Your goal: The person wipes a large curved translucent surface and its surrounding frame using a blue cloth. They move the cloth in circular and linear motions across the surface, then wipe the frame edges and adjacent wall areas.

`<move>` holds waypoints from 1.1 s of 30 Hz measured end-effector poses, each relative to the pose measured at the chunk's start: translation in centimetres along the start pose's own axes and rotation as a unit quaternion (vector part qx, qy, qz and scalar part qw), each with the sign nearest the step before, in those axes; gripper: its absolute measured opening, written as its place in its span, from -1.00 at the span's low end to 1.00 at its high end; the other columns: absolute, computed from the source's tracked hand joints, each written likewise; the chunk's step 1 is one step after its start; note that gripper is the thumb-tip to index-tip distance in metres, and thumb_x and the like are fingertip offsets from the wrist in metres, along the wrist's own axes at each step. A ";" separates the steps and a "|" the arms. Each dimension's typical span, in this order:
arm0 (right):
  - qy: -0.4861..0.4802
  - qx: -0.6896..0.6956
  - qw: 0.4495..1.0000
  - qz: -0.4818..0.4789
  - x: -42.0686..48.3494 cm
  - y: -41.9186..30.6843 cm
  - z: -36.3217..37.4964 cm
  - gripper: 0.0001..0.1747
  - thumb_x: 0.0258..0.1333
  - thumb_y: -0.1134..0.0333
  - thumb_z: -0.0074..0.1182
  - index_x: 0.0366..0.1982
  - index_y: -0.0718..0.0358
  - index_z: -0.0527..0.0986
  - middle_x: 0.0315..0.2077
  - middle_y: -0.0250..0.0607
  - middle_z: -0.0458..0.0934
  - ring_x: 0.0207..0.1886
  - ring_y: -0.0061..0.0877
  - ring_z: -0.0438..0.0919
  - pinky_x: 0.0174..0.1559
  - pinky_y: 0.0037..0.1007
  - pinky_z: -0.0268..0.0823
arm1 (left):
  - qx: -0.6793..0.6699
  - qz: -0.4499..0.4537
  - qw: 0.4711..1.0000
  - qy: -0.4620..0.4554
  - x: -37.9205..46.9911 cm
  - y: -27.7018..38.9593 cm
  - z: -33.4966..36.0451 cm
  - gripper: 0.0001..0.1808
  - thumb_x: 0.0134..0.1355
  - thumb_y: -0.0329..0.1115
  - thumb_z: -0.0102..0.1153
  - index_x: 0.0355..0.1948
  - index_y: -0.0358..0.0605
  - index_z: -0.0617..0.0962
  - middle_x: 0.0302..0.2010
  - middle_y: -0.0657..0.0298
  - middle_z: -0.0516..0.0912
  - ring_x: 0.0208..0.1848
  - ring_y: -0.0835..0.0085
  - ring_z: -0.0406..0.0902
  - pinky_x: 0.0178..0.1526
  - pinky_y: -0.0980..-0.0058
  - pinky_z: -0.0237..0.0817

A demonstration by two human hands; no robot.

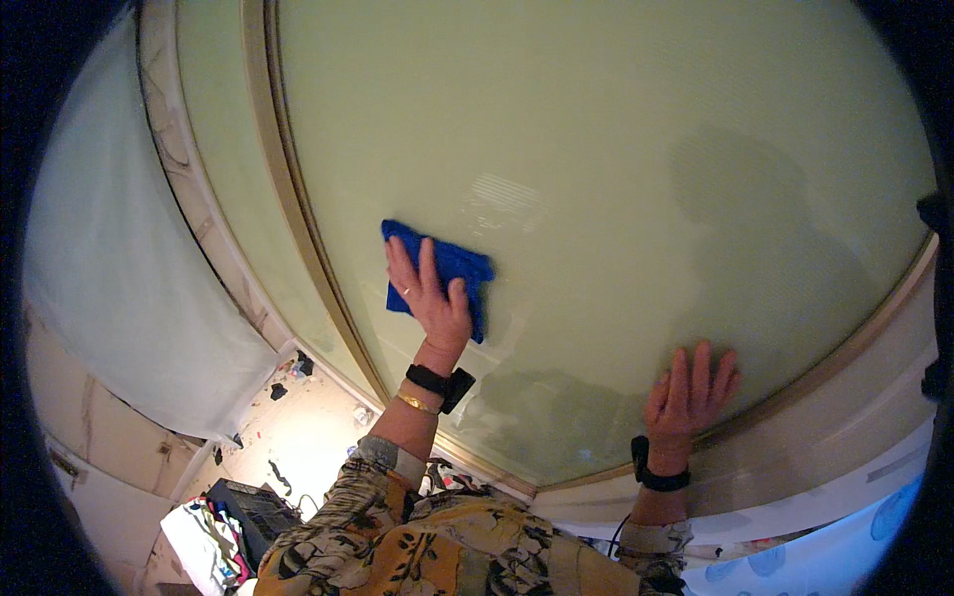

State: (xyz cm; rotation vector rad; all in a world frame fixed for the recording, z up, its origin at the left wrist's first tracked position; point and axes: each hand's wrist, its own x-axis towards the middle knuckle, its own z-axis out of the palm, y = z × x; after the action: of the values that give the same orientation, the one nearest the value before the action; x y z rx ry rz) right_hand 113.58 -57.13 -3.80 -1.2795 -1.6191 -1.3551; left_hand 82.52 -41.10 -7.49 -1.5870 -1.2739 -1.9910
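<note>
My left hand lies with its fingers spread on a folded blue cloth, which is pressed flat against a large pale green panel with a ribbed sheen. A ring, a gold bangle and a black band with a dark device are on that hand and wrist. Further right and lower, my right hand rests against the same panel near its beige frame, fingers up and apart, with no object seen in it. A black band circles the right wrist. Wet-looking streaks and shadows show on the panel.
A beige frame strip runs down the panel's left side. Beyond it hangs a pale sheet. Below left, a dark box with colourful fabric stands on a floor littered with scraps. Blue patterned material lies at lower right.
</note>
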 end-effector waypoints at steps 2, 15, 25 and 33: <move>-0.002 -0.005 1.000 -0.002 0.6 -0.3 0.0 -0.62 0.36 0.18 -0.16 0.08 0.12 0.52 0.23 -0.14 0.42 0.33 0.11 0.26 0.33 0.23 -0.03 | -0.006 -0.069 0.997 0.032 -0.8 -0.7 0.0 -0.42 0.37 -0.17 -0.11 0.34 -0.23 0.31 0.49 -0.15 0.00 0.50 -0.10 -0.04 0.47 0.06 -0.25; 0.007 0.006 1.000 -0.005 0.9 -1.5 -1.0 -0.63 0.39 0.25 -0.16 0.09 0.23 0.48 0.25 -0.05 0.39 0.38 0.12 0.17 0.37 0.21 -0.10 | -0.051 0.104 0.991 -0.072 -7.3 6.5 0.5 -0.39 0.23 0.12 0.12 0.25 0.11 0.49 0.47 -0.25 -0.03 0.47 -0.41 -0.18 0.31 -0.50 -0.41; 0.007 0.020 0.999 0.028 -1.1 -1.2 -0.8 -0.59 0.43 0.17 -0.25 0.03 0.22 0.52 0.26 0.00 0.36 0.38 0.14 0.15 0.35 0.28 -0.08 | -0.015 0.163 0.982 -0.092 1.8 5.1 -1.3 -0.32 0.18 0.27 0.13 0.23 0.18 0.51 0.47 -0.15 0.04 0.48 -0.33 -0.12 0.34 -0.45 -0.40; -0.022 0.025 0.999 0.037 2.1 -7.0 -0.5 -0.62 0.39 0.32 -0.16 0.18 0.16 0.39 0.34 0.05 0.23 0.44 0.08 0.06 0.39 0.25 -0.19 | -0.027 0.138 0.987 -0.076 3.0 2.6 -1.6 -0.36 0.14 0.26 0.17 0.19 0.25 0.56 0.45 -0.06 0.12 0.50 -0.19 -0.08 0.38 -0.36 -0.39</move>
State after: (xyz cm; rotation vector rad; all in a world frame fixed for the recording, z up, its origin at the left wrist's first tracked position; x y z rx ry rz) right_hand 106.21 -56.96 -3.98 -1.3345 -1.6107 -1.2415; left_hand 82.21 -42.96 -3.67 -1.8586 -0.9921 -1.7767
